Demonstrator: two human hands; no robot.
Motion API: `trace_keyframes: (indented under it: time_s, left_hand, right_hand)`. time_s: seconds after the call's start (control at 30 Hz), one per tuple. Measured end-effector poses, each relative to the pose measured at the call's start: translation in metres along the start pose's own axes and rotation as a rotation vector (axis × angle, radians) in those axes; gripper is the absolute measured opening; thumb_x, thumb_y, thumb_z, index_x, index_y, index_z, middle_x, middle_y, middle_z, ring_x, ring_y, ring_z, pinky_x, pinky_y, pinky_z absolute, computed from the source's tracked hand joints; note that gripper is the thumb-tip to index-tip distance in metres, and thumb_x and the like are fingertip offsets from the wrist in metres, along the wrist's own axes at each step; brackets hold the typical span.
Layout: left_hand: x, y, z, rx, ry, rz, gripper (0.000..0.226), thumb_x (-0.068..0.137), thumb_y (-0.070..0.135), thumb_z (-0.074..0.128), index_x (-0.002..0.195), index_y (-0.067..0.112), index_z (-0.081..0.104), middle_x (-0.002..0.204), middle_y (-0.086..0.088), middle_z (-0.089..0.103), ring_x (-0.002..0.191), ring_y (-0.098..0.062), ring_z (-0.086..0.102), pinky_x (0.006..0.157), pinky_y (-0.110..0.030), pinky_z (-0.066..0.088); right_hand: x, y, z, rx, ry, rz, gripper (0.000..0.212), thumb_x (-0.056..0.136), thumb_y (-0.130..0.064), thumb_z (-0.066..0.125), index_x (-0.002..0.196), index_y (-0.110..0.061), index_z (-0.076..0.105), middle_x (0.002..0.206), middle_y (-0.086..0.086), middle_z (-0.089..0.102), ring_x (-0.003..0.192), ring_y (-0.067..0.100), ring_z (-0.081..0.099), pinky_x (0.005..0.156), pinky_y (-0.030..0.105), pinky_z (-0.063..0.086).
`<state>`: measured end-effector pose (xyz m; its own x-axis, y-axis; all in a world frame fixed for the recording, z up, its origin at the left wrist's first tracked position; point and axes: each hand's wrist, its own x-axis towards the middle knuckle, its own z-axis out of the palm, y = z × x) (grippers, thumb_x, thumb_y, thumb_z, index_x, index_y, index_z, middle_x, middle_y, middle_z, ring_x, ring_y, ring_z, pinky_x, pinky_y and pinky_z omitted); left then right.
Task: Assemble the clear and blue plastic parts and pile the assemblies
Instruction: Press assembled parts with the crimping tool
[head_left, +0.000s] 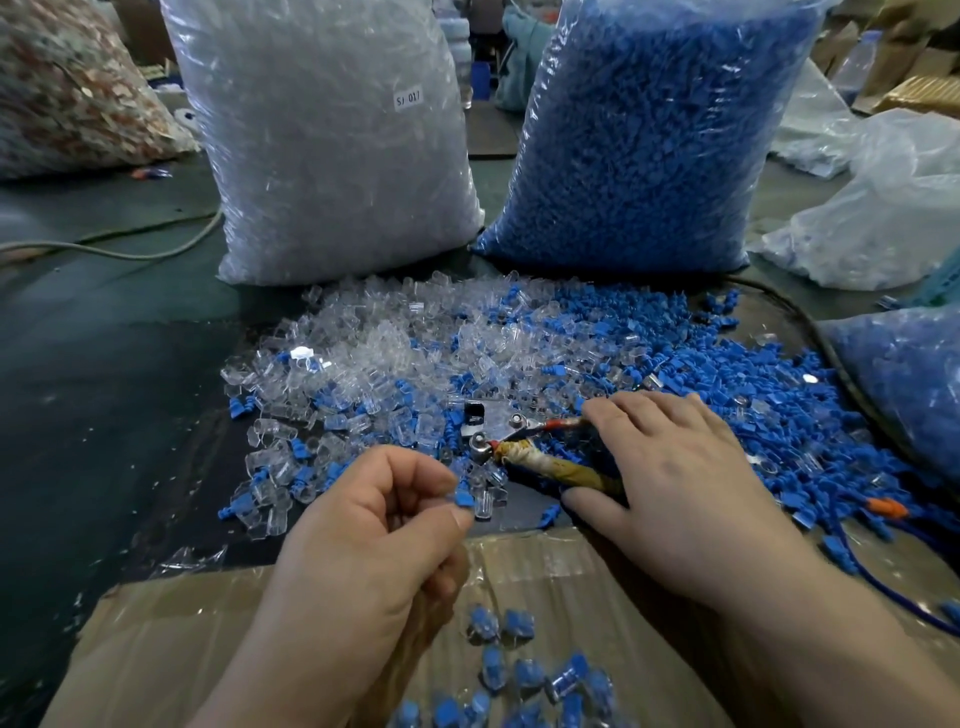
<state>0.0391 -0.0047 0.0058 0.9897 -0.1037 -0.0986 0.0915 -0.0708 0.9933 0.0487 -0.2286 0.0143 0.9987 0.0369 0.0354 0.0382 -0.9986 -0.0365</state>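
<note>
Loose clear caps (363, 338) and blue inserts (727, 374) lie mixed in a heap on the dark table. My left hand (374, 525) pinches a small blue-and-clear part (464, 500) between thumb and forefinger. My right hand (670, 478) rests palm down over the handles of a press tool (545, 465) wrapped in tape; whether it grips them I cannot tell. Several finished blue-in-clear assemblies (524, 675) lie piled on the cardboard (218, 613) at the front.
A big bag of clear parts (332, 135) and a big bag of blue parts (660, 135) stand behind the heap. Another bag of blue parts (904, 384) lies at right, crumpled plastic bags (883, 218) beyond it. A cable (130, 252) crosses the table at left.
</note>
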Motion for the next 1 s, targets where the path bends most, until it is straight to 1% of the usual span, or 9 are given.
trace_keyframes:
  time_s: [0.17, 0.3, 0.37, 0.5, 0.6, 0.67, 0.73, 0.9, 1.0]
  left_hand:
    - [-0.001, 0.001, 0.000, -0.035, -0.009, -0.012, 0.030, 0.083, 0.001, 0.073, 0.079, 0.030, 0.072, 0.059, -0.006, 0.067, 0.048, -0.018, 0.062, 0.046, -0.020, 0.051]
    - [0.000, 0.003, 0.000, -0.097, 0.013, -0.021, 0.030, 0.082, -0.001, 0.072, 0.078, 0.028, 0.072, 0.058, -0.008, 0.066, 0.047, -0.019, 0.061, 0.044, -0.024, 0.051]
    - [0.000, 0.006, -0.001, -0.154, 0.039, -0.009, 0.022, 0.074, 0.005, 0.073, 0.076, 0.027, 0.072, 0.059, -0.008, 0.066, 0.046, -0.018, 0.060, 0.042, -0.024, 0.050]
    - [-0.001, 0.010, -0.004, -0.304, 0.067, -0.005, 0.015, 0.062, 0.015, 0.071, 0.075, 0.022, 0.073, 0.062, -0.010, 0.065, 0.044, -0.019, 0.057, 0.038, -0.025, 0.049]
    - [0.001, 0.008, -0.006, -0.319, 0.090, 0.040, 0.017, 0.063, 0.014, 0.070, 0.078, 0.022, 0.074, 0.067, -0.010, 0.067, 0.050, -0.018, 0.061, 0.042, -0.024, 0.051]
    - [0.004, 0.005, -0.008, -0.293, 0.097, 0.097, 0.018, 0.065, 0.014, 0.069, 0.077, 0.025, 0.074, 0.071, -0.007, 0.068, 0.057, -0.016, 0.064, 0.046, -0.022, 0.052]
    - [0.006, 0.002, -0.011, -0.281, 0.096, 0.134, 0.018, 0.066, 0.014, 0.068, 0.079, 0.026, 0.074, 0.073, -0.005, 0.069, 0.060, -0.015, 0.066, 0.048, -0.022, 0.053]
    - [0.006, -0.003, -0.013, -0.240, 0.062, 0.210, 0.019, 0.068, 0.027, 0.077, 0.086, 0.027, 0.074, 0.077, -0.004, 0.071, 0.060, -0.015, 0.066, 0.050, -0.022, 0.053]
    - [0.006, -0.004, -0.016, -0.188, 0.036, 0.222, 0.024, 0.064, 0.038, 0.078, 0.086, 0.031, 0.074, 0.076, -0.001, 0.070, 0.063, -0.014, 0.067, 0.051, -0.023, 0.053]
  right_hand:
    - [0.002, 0.000, -0.006, 0.009, -0.002, -0.036, 0.069, 0.078, -0.075, 0.042, 0.136, -0.041, 0.030, 0.130, -0.013, 0.046, 0.121, 0.018, 0.035, 0.108, 0.042, 0.027]
    - [0.003, -0.006, -0.010, 0.061, 0.095, -0.021, 0.058, 0.069, -0.068, 0.035, 0.119, -0.041, 0.047, 0.101, -0.016, 0.048, 0.097, 0.012, 0.041, 0.088, 0.035, 0.030]
    - [0.000, -0.005, -0.014, 0.181, 0.179, -0.014, 0.055, 0.068, -0.066, 0.033, 0.114, -0.041, 0.049, 0.093, -0.021, 0.046, 0.087, 0.004, 0.042, 0.077, 0.029, 0.031]
    - [-0.012, -0.010, -0.026, 0.416, 0.263, -0.040, 0.043, 0.075, -0.064, 0.037, 0.114, -0.048, 0.041, 0.094, -0.029, 0.043, 0.092, -0.011, 0.043, 0.066, 0.015, 0.031]
    - [-0.019, -0.014, -0.031, 0.339, 0.165, -0.142, 0.044, 0.074, -0.061, 0.038, 0.116, -0.050, 0.038, 0.097, -0.030, 0.044, 0.098, -0.007, 0.042, 0.072, 0.014, 0.035]
    - [-0.022, -0.014, -0.032, 0.292, 0.071, -0.193, 0.045, 0.076, -0.059, 0.041, 0.120, -0.051, 0.036, 0.103, -0.029, 0.043, 0.100, -0.003, 0.041, 0.083, 0.019, 0.040]
    - [-0.024, -0.013, -0.032, 0.290, 0.022, -0.220, 0.046, 0.077, -0.057, 0.047, 0.121, -0.053, 0.032, 0.107, -0.031, 0.041, 0.104, -0.003, 0.039, 0.087, 0.019, 0.038]
    - [-0.025, -0.013, -0.031, 0.253, 0.009, -0.278, 0.056, 0.072, -0.063, 0.039, 0.125, -0.058, 0.022, 0.113, -0.037, 0.037, 0.108, -0.008, 0.033, 0.080, 0.011, 0.031]
    - [-0.025, -0.011, -0.030, 0.250, 0.008, -0.292, 0.058, 0.078, -0.060, 0.050, 0.128, -0.059, 0.019, 0.116, -0.039, 0.034, 0.110, -0.010, 0.030, 0.081, 0.007, 0.028]
